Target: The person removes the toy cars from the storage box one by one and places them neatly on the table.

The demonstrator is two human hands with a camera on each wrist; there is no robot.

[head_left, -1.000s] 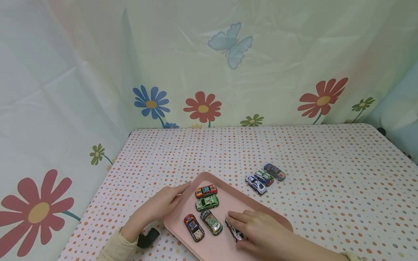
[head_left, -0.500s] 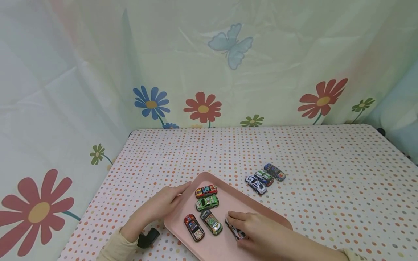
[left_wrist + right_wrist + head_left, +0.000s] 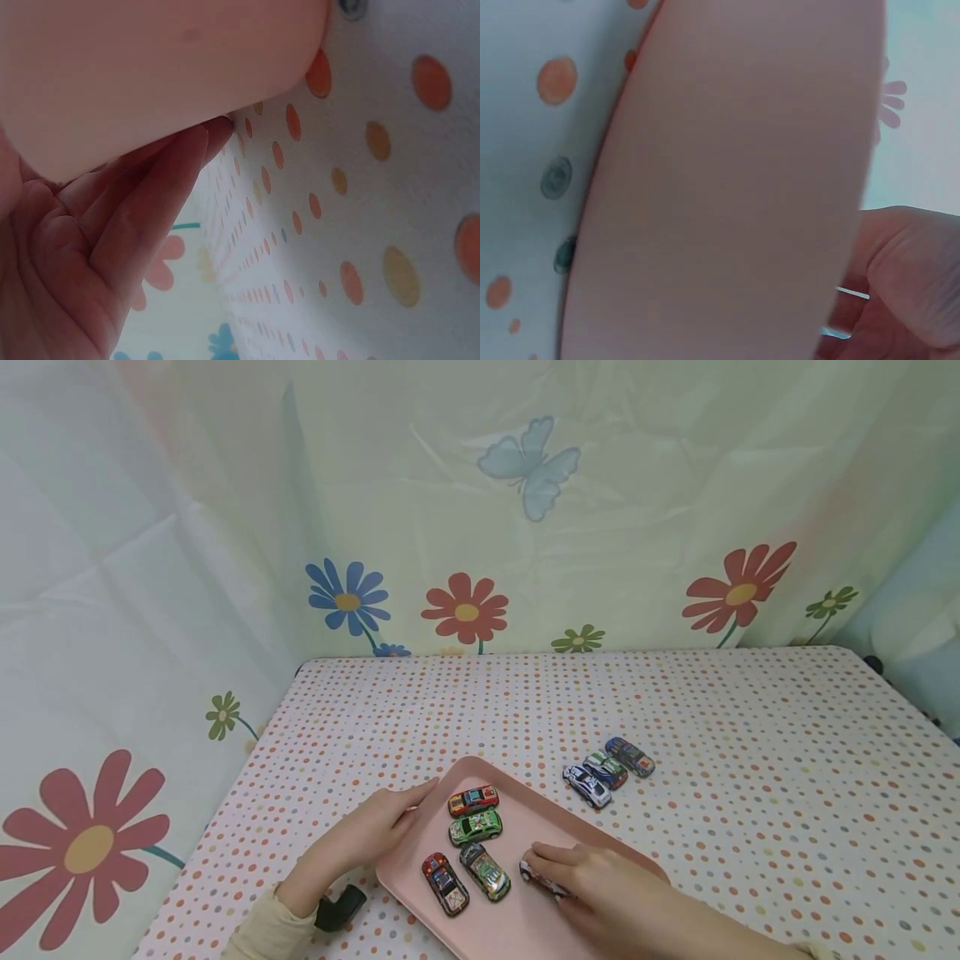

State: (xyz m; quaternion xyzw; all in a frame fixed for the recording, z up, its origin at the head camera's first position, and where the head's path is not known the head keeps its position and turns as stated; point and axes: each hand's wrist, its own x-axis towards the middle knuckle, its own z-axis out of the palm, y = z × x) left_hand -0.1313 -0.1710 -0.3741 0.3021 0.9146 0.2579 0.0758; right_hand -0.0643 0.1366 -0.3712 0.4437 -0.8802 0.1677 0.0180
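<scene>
In the head view, my left hand (image 3: 378, 827) holds the left side of a pink tray (image 3: 517, 935). Its fingers lie along the tray's outer wall (image 3: 165, 75) in the left wrist view, close to the tabletop. Inside the tray, my right hand (image 3: 600, 885) grips a small white toy car (image 3: 538, 878), partly covered by the fingers. To its left lie a green-and-brown toy car (image 3: 485, 872), a red-and-blue one (image 3: 446, 884), a green one (image 3: 476, 827) and a red-and-yellow one (image 3: 473, 800). The tray's wall hides the car in the right wrist view.
Beyond the tray's far side, a white-and-blue toy car (image 3: 587, 786), a white-and-green one (image 3: 606, 769) and a dark blue one (image 3: 630, 756) sit close together on the dotted tablecloth (image 3: 450, 710). A flowered curtain (image 3: 630, 510) hangs behind the table.
My right hand has shifted slightly to the right and turned the white toy car, which now lies more slanted. My left hand and the tray have stayed in place.
</scene>
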